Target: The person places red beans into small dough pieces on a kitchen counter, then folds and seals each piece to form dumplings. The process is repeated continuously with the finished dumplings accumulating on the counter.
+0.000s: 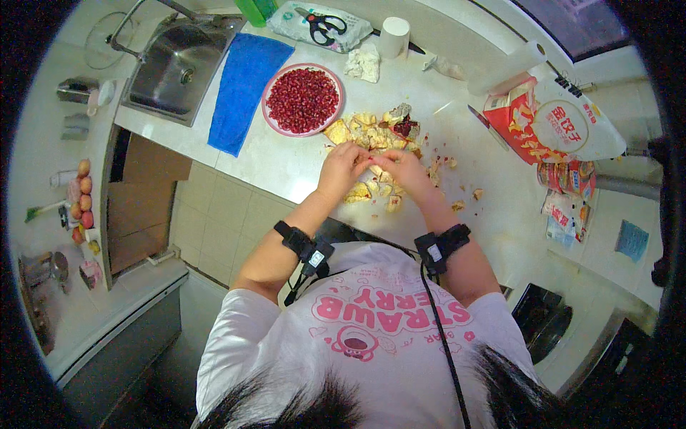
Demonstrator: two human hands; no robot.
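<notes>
My left hand (pixel 342 167) and my right hand (pixel 403 170) meet at the fingertips above a pile of pomegranate peel (pixel 370 131). Between both sets of pinched fingers shows a tiny red bit of pomegranate (pixel 371 159), mostly hidden by them. Up and to the left, a round pink-rimmed plate (pixel 341 99) is heaped with loose red pomegranate seeds (pixel 303 99). At the far side of the peel lies a chunk of pomegranate (pixel 406 127) with dark red seeds still in it. Broken yellowish peel and membrane also lie under and between my hands.
A blue cloth (pixel 244 91) lies between the plate and a steel sink (pixel 179 69). Scissors (pixel 323 27) rest on a plastic packet (pixel 289 21) near a white cup (pixel 394 37) and crumpled tissue (pixel 363 63). At right, a knife (pixel 489 127) lies beside a red-and-white bag (pixel 557 123).
</notes>
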